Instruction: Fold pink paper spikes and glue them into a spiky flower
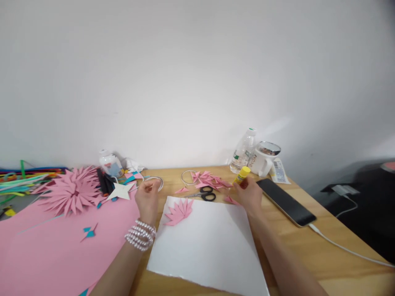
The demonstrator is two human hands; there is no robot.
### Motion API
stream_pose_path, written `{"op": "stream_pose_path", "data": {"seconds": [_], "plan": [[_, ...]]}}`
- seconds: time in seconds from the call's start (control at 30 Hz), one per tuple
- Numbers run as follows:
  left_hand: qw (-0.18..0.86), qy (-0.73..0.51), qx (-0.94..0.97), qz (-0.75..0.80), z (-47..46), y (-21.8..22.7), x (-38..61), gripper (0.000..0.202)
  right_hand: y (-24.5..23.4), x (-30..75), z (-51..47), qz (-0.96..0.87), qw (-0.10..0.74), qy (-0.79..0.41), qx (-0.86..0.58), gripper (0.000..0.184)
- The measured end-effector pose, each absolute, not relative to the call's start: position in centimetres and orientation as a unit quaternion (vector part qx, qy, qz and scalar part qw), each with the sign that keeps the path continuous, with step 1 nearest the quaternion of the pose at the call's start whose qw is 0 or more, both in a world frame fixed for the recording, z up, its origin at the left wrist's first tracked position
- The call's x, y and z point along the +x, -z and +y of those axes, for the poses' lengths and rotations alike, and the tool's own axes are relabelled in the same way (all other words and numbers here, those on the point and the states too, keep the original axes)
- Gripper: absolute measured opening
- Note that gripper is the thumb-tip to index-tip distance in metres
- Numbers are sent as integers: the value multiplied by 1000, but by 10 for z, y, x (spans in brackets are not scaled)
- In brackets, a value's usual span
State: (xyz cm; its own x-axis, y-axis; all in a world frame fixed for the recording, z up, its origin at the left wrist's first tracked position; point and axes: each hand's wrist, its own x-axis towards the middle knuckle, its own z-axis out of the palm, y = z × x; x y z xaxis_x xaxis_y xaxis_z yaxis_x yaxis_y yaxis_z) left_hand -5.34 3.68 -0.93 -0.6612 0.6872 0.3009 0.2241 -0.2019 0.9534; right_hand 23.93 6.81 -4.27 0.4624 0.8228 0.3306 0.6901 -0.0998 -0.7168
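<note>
My right hand (249,196) is closed around the lower part of a yellow glue stick (242,175), which leans with its top pointing up and right. My left hand (147,198), a pearl bracelet on its wrist, has its fingertips pinched together beside a pale ring (158,181); what they hold, if anything, cannot be made out. Between both hands lies a white sheet (210,242) with a fan of folded pink paper points (179,212) at its upper left. Beyond its top edge are black-handled scissors (207,194) and a pile of folded pink pieces (207,180).
A large pink sheet (68,250) covers the left, bearing a pink paper flower (74,191) and a white star (121,190). Pipe cleaners (24,183) lie far left. A bottle (243,152), mug (262,162) and phone (285,201) with cable are at right.
</note>
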Motion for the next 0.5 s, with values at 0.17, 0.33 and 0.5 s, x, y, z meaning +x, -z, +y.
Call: {"op": "stream_pose_path", "data": {"seconds": [0.17, 0.33, 0.5], "plan": [[142, -694, 349, 614, 41, 11, -63, 22, 50, 249, 80, -521, 344, -24, -781, 18], [166, -676, 350, 627, 38, 7, -61, 20, 52, 256, 97, -522, 330, -26, -786, 21], [178, -672, 370, 617, 37, 5, -60, 21, 53, 262, 107, -526, 331, -26, -783, 23]]}}
